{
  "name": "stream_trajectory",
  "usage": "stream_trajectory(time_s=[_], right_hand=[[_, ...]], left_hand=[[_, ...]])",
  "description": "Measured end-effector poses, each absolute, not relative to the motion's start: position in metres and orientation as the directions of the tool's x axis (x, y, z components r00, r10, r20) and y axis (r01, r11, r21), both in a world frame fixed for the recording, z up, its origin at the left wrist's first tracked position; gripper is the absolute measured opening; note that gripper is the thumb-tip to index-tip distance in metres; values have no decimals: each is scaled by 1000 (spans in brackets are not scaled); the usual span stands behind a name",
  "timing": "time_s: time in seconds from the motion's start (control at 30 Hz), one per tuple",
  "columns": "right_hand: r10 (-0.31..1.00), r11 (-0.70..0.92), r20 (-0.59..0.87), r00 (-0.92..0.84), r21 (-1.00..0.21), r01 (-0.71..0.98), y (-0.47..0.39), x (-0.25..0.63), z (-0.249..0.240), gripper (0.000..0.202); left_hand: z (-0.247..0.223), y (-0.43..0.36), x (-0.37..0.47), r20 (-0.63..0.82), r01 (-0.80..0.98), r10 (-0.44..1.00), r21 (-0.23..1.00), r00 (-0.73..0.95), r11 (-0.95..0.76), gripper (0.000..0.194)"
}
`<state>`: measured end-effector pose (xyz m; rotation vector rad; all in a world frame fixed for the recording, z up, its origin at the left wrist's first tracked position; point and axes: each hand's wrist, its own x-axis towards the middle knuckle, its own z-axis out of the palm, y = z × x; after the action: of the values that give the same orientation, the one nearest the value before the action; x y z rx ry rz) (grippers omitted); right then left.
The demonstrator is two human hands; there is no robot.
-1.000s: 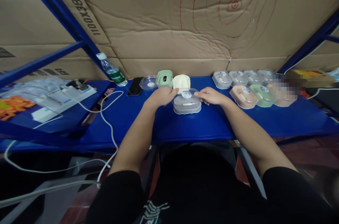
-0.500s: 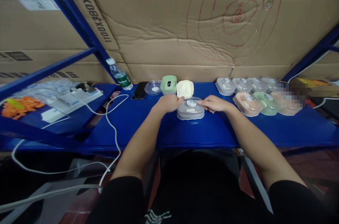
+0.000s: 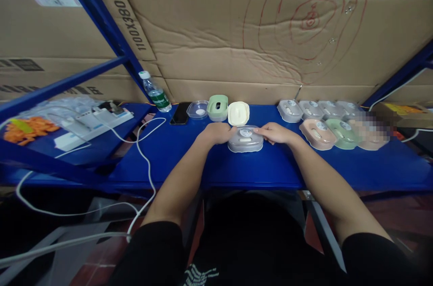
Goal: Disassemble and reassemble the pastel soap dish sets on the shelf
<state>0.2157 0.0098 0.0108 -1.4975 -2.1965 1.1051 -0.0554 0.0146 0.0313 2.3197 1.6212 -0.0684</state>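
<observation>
A grey plastic box with a clear cover (image 3: 246, 143) and a round sticker on top sits on the blue table in front of me. My left hand (image 3: 219, 133) grips its left end, fingers curled and thumb at the upper edge. At the opposite end my right hand (image 3: 274, 133) holds the box with its thumb and index finger near the sticker; the other fingers are bent and partly hidden. Just behind the box lies a cream-coloured lid or tray (image 3: 238, 114). Beside that, a green open-topped piece (image 3: 218, 108) and a clear plastic cover (image 3: 198, 109) rest on the table.
Several covered boxes stand at the right, among them a grey one (image 3: 290, 110), a pink one (image 3: 318, 133) and a green one (image 3: 344, 135). On the left are a phone (image 3: 179, 113), a water bottle (image 3: 156, 94), a power strip (image 3: 94, 128), orange pieces (image 3: 30, 130) and a white cable (image 3: 148, 159).
The camera view has shifted slightly, so everything on the table sits a little further right. Both hands keep their hold on the grey box, which stays in place on the table.
</observation>
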Motion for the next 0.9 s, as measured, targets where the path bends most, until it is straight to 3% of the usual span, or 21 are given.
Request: stream_trajectory(time_s=[0.5,0.9], right_hand=[[959,128,-127,-255,-607,784,23,229,9,63],[976,207,84,-202,-646,735,35,234,-2,59]], left_hand=[[32,11,-56,-309,778,788,546,533,-311,65],[26,12,-47,-379,722,688,619,619,-309,60]])
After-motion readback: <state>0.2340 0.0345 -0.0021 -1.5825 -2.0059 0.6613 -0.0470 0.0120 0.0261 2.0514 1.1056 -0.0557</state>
